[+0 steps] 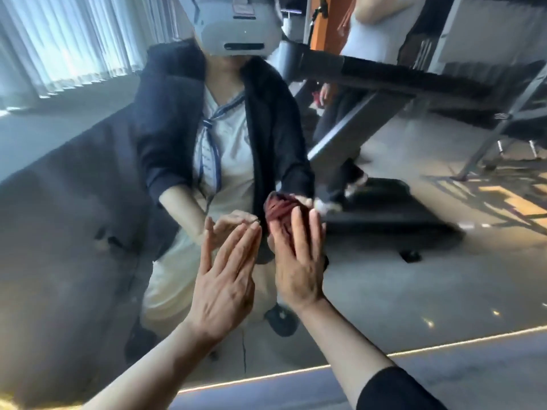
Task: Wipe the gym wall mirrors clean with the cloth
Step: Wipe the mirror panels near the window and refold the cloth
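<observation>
Dark red woven cloth (279, 210), bunched into a wad, lies between the right hand (297, 261) and the large glass wall mirror (429, 276). The right hand's fingers are straight and spread, pressing the cloth flat against the glass low on the pane, not far above the bright lower edge of the mirror (296, 371). The left hand (226, 279) stands just beside it, empty, its fingers straight and together and its fingertips at or very near the glass; whether they touch cannot be told. The 2 hands are close but apart, each with its own reflection meeting it.

Step in hand, as judged: wiping the lower part of the pane, with the cloth under palm pressure. The glass to the left looks hazy and dull, which suggests much of it is not yet wiped.

Next move calls for: sliding the cloth across the glass in overlapping passes under even pressure, with the wad kept under the palm so that it does not slip out.
</observation>
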`<state>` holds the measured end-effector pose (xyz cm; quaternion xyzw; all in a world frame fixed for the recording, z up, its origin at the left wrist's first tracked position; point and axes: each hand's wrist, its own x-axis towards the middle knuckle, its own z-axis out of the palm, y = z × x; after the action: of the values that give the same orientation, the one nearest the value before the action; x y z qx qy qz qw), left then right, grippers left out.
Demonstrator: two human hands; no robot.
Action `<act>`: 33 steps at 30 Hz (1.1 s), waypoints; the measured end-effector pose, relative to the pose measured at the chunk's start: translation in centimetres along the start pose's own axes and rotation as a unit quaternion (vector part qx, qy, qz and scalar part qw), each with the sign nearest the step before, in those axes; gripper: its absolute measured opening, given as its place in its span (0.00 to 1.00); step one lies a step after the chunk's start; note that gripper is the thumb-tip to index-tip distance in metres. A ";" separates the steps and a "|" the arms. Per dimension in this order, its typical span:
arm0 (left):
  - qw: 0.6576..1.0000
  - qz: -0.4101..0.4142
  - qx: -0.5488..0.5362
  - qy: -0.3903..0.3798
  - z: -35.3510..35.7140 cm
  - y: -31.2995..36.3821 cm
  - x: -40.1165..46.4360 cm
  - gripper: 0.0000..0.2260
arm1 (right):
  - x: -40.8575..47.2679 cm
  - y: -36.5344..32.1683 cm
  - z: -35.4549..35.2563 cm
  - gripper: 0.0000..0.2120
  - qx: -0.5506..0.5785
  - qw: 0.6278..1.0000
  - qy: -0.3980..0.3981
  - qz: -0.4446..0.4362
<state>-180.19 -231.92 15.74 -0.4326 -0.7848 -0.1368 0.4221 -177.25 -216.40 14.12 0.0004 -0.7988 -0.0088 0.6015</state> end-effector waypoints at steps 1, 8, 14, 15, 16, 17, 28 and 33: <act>1.000 -0.018 0.009 0.002 -0.1 -0.4 -1.0 0.28 | -0.8 -0.8 0.2 0.18 0.010 0.998 -0.028 -0.052; 0.975 -0.199 0.055 -0.077 -3.1 -3.9 -7.5 0.32 | 10.0 -4.4 0.6 0.24 0.086 0.990 0.095 0.064; 0.926 -0.349 0.096 -0.108 -7.6 -7.2 -11.4 0.37 | 2.7 -14.9 5.1 0.23 0.096 0.969 -0.069 -0.217; 0.922 -0.358 0.099 -0.107 -8.4 -8.1 -12.0 0.39 | 1.2 -15.9 5.5 0.24 0.100 0.957 -0.114 -0.246; 0.920 -0.364 0.097 -0.107 -9.2 -9.0 -12.4 0.41 | 0.7 -16.6 5.7 0.25 0.114 0.954 -0.132 -0.244; 0.920 -0.365 0.095 -0.106 -9.9 -10.2 -12.8 0.43 | 1.4 -17.3 5.8 0.24 0.127 0.961 -0.120 -0.213; 0.940 -0.327 -0.066 -0.073 -14.0 -23.8 -18.6 0.36 | 4.0 -33.4 11.7 0.21 0.056 0.966 -0.053 -0.248; 0.933 -0.317 -0.114 -0.130 -15.3 -27.4 -22.0 0.38 | 7.3 -33.6 10.6 0.21 0.053 0.991 -0.013 -0.123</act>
<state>-187.70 -269.28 11.98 -0.2210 -0.9081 -0.2948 0.1990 -189.77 -249.98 17.72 0.1302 -0.7995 -0.0407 0.5849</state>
